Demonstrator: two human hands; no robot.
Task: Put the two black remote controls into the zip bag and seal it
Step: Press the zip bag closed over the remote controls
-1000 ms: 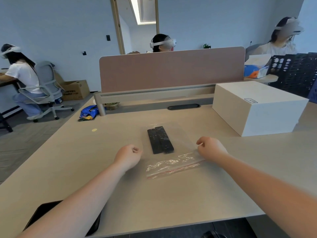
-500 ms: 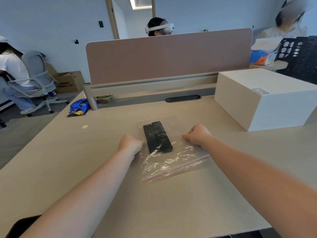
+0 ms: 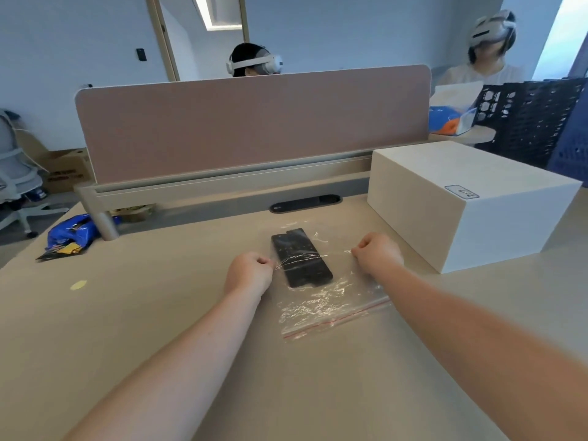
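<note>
No text can be read with certainty in this view. The white box (image 3: pixel 461 198) on the desk carries a small label (image 3: pixel 462 191) with a rounded frame on its top, near the right corner; the dark marks inside it are perhaps a few letters or digits, but they are too blurred to tell. The cardboard box (image 3: pixel 65 170) on the floor at the left has dark printed lines on its side, which are also too small to read.

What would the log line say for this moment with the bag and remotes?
stage: bagging | two black remote controls: side by side in zip bag | left hand: pinching bag edge | right hand: pinching opposite edge | seal: unclear
</note>
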